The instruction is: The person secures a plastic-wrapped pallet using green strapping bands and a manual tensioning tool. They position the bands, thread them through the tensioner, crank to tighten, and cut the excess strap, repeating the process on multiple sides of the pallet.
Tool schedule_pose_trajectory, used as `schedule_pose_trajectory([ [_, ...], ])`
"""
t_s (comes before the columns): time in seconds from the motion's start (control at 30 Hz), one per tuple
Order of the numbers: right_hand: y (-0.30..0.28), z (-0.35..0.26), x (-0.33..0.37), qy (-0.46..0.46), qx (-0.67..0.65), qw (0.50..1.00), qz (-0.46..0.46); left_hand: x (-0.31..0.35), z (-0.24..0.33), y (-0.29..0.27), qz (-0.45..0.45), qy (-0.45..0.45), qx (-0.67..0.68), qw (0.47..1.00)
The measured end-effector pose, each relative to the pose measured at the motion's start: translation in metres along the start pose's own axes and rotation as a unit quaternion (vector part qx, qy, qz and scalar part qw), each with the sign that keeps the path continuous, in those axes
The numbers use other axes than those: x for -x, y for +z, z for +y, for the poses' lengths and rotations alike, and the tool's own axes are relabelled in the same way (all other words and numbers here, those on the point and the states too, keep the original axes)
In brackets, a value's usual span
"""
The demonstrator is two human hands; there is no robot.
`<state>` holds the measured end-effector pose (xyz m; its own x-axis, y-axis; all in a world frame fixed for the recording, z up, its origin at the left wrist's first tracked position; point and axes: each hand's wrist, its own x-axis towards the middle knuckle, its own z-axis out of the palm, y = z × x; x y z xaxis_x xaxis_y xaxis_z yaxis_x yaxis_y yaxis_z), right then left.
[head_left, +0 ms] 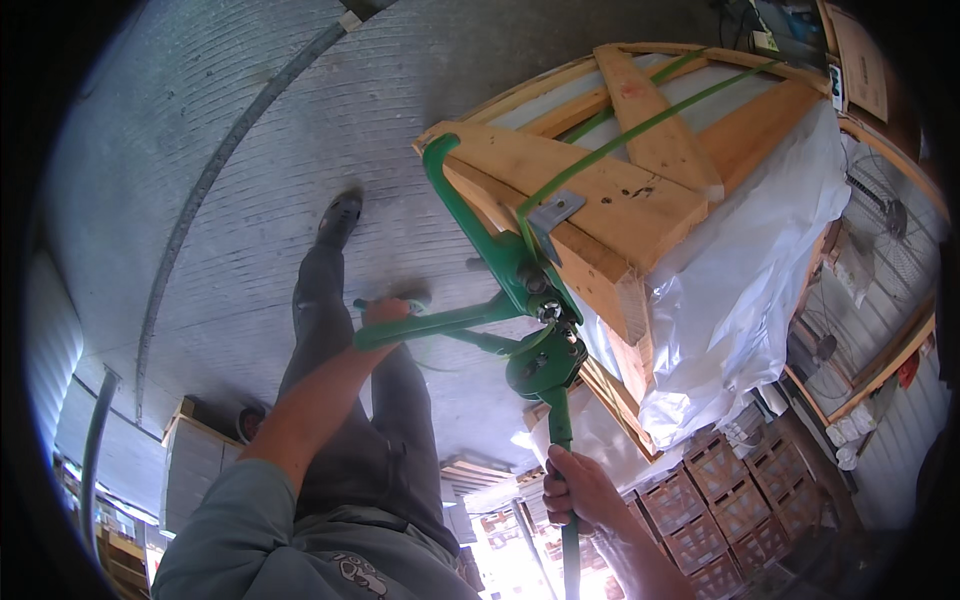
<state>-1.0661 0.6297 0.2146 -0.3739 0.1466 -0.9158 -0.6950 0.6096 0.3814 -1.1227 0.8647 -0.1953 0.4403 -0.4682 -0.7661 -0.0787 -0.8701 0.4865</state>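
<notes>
A large green hand strapping tool (535, 290) with long levers sits against the side of a wooden crate (600, 185). My right hand (582, 490) is closed around its lower lever, thumb lying along it. My left hand (385, 312) is at the end of the lever that points left; it looks closed on it, though the lever hides part of the fingers. Green strap (640, 135) runs over the crate top and bends down over a grey metal corner guard (555, 210) beside the tool. A third green arm of the tool reaches up past the crate's corner.
White plastic sheeting (740, 290) covers the crate's side. Stacked brown crates (720, 500) stand at lower right, and wood-framed mesh panels (860, 300) at right. A dark curved strip (215, 165) crosses the ridged concrete floor (200, 80). A grey box (195, 465) stands at left.
</notes>
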Motion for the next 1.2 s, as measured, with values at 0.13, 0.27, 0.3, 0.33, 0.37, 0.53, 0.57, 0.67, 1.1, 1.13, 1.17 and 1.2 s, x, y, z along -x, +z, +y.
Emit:
schedule_pose_trajectory([
  [0.13,-0.001,-0.001,-0.001,-0.012,0.033,0.999,0.0,-0.001,0.007,-0.005,0.036,-0.013,0.012,0.999],
  [0.27,-0.002,-0.009,0.001,0.002,0.07,0.997,0.021,-0.005,0.011,-0.01,-0.009,-0.043,0.033,0.998],
  [0.3,-0.002,-0.011,0.001,0.01,0.069,0.997,0.022,-0.006,0.013,-0.011,-0.003,-0.042,0.038,0.998],
  [0.33,-0.003,-0.013,0.002,0.013,0.064,0.998,0.011,-0.007,0.013,-0.012,-0.004,-0.043,0.041,0.998],
  [0.37,-0.003,-0.015,0.003,0.018,0.059,0.998,0.0,-0.007,0.014,-0.013,0.004,-0.042,0.048,0.998],
  [0.53,-0.009,-0.024,0.006,0.021,0.049,0.998,-0.013,-0.008,0.018,-0.013,0.0,-0.046,0.042,0.998],
  [0.57,-0.01,-0.027,0.007,0.01,0.055,0.998,-0.022,-0.009,0.018,-0.012,-0.011,-0.058,0.043,0.997],
  [0.67,-0.013,-0.033,0.007,0.018,0.062,0.998,-0.024,-0.012,0.015,-0.003,0.05,0.0,0.039,0.998],
  [1.1,-0.016,-0.035,0.009,0.04,-0.017,0.999,-0.019,-0.013,0.014,0.015,-0.013,0.09,0.037,0.995],
  [1.13,-0.012,-0.031,0.015,0.016,0.023,1.0,-0.004,-0.011,0.016,0.009,-0.015,0.099,0.035,0.994],
  [1.17,-0.006,-0.021,0.025,-0.017,0.066,0.996,0.054,-0.01,0.018,0.003,-0.016,0.109,0.032,0.993],
  [1.2,0.0,-0.014,0.039,-0.059,0.111,0.988,0.087,-0.01,0.021,-0.002,-0.014,0.102,0.037,0.994],
])
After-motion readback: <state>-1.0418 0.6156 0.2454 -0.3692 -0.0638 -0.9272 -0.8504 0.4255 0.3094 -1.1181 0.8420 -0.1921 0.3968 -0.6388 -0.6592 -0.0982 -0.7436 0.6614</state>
